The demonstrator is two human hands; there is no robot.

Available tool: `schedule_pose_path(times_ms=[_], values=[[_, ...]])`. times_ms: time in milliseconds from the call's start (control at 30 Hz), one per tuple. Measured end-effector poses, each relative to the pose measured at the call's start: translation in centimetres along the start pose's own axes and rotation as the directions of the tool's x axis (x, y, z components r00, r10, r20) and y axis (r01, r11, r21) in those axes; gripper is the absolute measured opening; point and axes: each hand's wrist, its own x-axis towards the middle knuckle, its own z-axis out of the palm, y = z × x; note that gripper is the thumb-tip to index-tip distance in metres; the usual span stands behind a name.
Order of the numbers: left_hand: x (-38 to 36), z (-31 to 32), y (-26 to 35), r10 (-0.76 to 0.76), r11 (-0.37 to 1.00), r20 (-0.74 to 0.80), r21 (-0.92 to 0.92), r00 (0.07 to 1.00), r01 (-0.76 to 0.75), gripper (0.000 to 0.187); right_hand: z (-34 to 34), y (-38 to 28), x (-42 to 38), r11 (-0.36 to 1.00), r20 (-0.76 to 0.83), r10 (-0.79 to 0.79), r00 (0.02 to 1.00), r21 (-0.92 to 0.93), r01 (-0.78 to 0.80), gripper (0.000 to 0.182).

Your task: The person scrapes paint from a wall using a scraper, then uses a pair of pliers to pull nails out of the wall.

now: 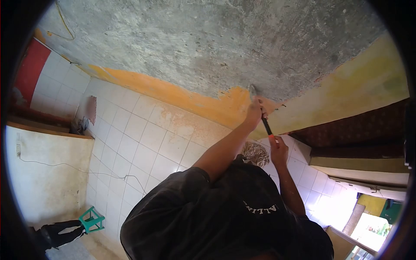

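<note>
My left hand (255, 112) is closed around the upper part of a scraper (267, 126), just below its blade. Lower down, my right hand (279, 151) grips the red-orange end of the black handle. The blade, slightly blurred, lies against the wall where bare grey plaster (182, 43) meets a band of orange paint (173, 90). Beyond my dark shirt, a crumpled silvery-brown bundle (256, 154) partly shows below my hands.
White tiles (134, 130), stained in places, cover the wall below the paint. A green stool (92, 220) and dark trousers (65, 229) are at lower left, near a pale cabinet (52, 169) with a thin cable. A dark brown patterned surface (364, 134) is at right.
</note>
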Motion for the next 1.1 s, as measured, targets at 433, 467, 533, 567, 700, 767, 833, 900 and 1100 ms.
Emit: schedule_pose_path(times_ms=[433, 467, 533, 567, 700, 767, 833, 900, 1100], values=[[2.5, -3.5, 1.6, 0.156, 0.985, -0.057, -0.062, 0.986, -0.16, 0.041, 3.0, -2.0, 1.3, 0.949, -0.123, -0.292, 0.948, 0.086, 0.303, 0.033], [3.5, -4.8, 2.5, 0.211, 0.977, -0.104, 0.007, 0.972, -0.211, 0.044, 4.0, -2.8, 2.1, 0.94, -0.111, -0.33, 0.938, 0.058, 0.337, 0.033], [2.8, -5.2, 5.0, 0.177, 0.984, -0.124, -0.003, 0.976, -0.179, 0.045, 4.9, -4.1, 2.4, 0.951, -0.06, -0.298, 0.953, 0.064, 0.302, 0.033], [2.2, -5.2, 6.2, 0.146, 0.989, -0.137, -0.01, 0.98, -0.149, 0.046, 5.1, -4.8, 2.4, 0.961, -0.019, -0.266, 0.964, 0.071, 0.267, 0.034], [1.4, -3.2, 3.1, 0.06, 0.997, -0.07, 0.062, 0.996, -0.055, 0.048, 2.9, -2.6, 0.8, 0.984, 0.035, -0.146, 0.989, 0.105, 0.141, 0.037], [1.8, -2.4, 1.2, 0.044, 0.998, -0.055, 0.038, 0.997, -0.042, 0.047, 1.7, -1.9, 0.4, 0.998, 0.056, -0.013, 0.998, 0.065, 0.009, 0.036], [1.7, -2.8, 1.7, 0.028, 0.999, -0.045, 0.019, 0.999, -0.028, 0.045, 2.0, -2.4, 0.9, 0.997, 0.072, -0.059, 0.996, 0.044, 0.056, 0.036], [2.0, -3.8, 3.3, 0.148, 0.989, -0.068, 0.026, 0.987, -0.147, 0.042, 2.7, -3.1, 1.6, 0.995, 0.069, -0.091, 0.993, 0.035, 0.089, 0.036], [1.8, -3.2, 1.6, -0.017, 0.999, -0.047, -0.041, 0.999, 0.015, 0.043, 3.6, -1.7, 0.0, 0.997, 0.0, -0.052, 0.999, 0.063, 0.052, 0.034]])
